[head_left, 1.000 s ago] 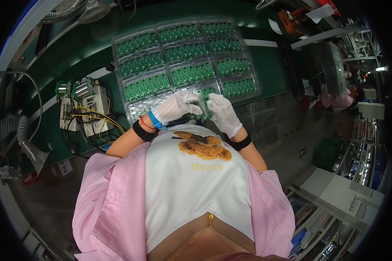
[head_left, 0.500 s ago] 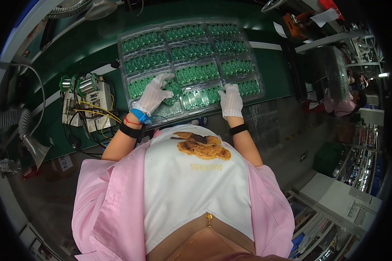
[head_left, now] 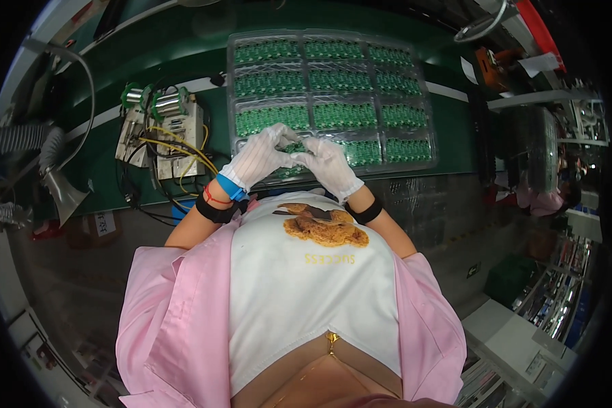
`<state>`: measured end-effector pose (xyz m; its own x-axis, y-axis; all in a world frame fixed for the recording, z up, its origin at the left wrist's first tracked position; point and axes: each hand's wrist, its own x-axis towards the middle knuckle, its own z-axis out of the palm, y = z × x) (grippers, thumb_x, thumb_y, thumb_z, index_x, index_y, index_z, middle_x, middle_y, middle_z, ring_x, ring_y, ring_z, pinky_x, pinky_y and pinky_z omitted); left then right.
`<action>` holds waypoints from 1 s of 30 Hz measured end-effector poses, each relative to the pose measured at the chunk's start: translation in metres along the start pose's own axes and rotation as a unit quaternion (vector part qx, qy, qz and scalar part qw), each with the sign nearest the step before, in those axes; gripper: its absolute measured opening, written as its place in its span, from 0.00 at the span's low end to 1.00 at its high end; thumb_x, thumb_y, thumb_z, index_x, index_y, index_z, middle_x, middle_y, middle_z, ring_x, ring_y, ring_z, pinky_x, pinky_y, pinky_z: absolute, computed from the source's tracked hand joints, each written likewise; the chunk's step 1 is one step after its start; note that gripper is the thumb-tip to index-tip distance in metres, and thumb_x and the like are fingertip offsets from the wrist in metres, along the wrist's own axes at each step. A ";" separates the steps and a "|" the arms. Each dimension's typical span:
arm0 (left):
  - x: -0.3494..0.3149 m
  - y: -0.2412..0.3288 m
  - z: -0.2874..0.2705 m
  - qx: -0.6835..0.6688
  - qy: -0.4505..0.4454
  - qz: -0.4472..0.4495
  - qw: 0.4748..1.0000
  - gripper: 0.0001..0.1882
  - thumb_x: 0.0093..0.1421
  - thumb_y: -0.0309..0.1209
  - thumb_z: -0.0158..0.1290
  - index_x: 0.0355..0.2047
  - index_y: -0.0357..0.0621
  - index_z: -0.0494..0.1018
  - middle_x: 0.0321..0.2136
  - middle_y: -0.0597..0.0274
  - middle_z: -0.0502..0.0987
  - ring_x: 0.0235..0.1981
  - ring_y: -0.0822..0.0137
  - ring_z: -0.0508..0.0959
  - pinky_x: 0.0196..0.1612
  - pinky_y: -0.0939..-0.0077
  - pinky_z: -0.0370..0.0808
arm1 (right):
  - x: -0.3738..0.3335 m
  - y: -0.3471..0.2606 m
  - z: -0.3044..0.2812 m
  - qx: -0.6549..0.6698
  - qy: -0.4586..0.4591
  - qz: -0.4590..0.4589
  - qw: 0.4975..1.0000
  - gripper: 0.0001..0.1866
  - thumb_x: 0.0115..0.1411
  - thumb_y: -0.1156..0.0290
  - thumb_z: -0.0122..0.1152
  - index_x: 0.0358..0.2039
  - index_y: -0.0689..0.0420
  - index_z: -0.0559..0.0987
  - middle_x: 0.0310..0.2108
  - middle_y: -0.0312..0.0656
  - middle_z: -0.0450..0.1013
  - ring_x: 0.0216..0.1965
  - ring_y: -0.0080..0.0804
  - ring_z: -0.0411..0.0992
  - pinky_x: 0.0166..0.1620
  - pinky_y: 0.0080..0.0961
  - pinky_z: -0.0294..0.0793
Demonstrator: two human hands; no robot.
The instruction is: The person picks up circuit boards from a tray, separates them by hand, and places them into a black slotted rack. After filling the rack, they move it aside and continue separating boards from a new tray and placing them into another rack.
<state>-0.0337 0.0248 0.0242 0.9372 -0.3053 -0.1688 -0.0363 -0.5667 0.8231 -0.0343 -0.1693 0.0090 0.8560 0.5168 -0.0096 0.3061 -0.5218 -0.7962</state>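
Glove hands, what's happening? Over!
Left hand, right hand close together over clear tray. Green boards in rows. Hands hide part of near row; grip unclear.

Right of the tray (head_left: 343, 97), bare table (head_left: 453, 129) leaves room. A machine (head_left: 192, 124) stands left of it — left hand (head_left: 262, 158) and right hand (head_left: 328, 166) crowd the tray's near edge.

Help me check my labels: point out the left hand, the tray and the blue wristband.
Left hand (head_left: 260, 158), head view: its gloved middle.
Tray (head_left: 343, 98), head view: ridge between compartments.
Blue wristband (head_left: 231, 188), head view: its middle.
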 end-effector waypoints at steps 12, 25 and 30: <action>-0.063 -0.084 -0.055 -0.315 0.036 -0.010 0.948 0.15 0.55 0.31 0.54 0.39 0.34 0.70 0.29 0.60 0.75 0.26 0.73 0.74 0.28 0.83 0.72 | 0.040 -0.037 0.048 0.483 -0.084 0.174 0.854 0.07 0.58 0.71 0.54 0.31 0.62 0.72 0.18 0.39 0.67 0.19 0.25 0.69 0.18 0.18 0.68; -0.075 -0.094 -0.046 -0.349 0.144 -0.058 0.924 0.14 0.54 0.25 0.55 0.40 0.34 0.68 0.33 0.63 0.75 0.31 0.76 0.75 0.32 0.84 0.73 | 0.065 0.018 0.131 -0.228 -0.068 -0.002 0.971 0.16 0.56 0.62 0.57 0.25 0.65 0.74 0.19 0.50 0.72 0.24 0.44 0.74 0.31 0.37 0.75; -0.066 -0.099 -0.046 -0.281 0.078 -0.104 0.951 0.14 0.54 0.26 0.56 0.39 0.35 0.68 0.32 0.63 0.74 0.31 0.77 0.73 0.33 0.84 0.72 | 0.065 -0.021 0.088 0.017 -0.002 0.131 0.991 0.19 0.52 0.58 0.62 0.27 0.65 0.75 0.26 0.55 0.73 0.31 0.53 0.72 0.35 0.41 0.71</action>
<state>-0.0754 0.1365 -0.0211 0.9455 -0.0896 -0.3132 0.3055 -0.0898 0.9480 -0.0217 -0.0648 -0.0279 0.9028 0.3695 -0.2202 0.0597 -0.6145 -0.7867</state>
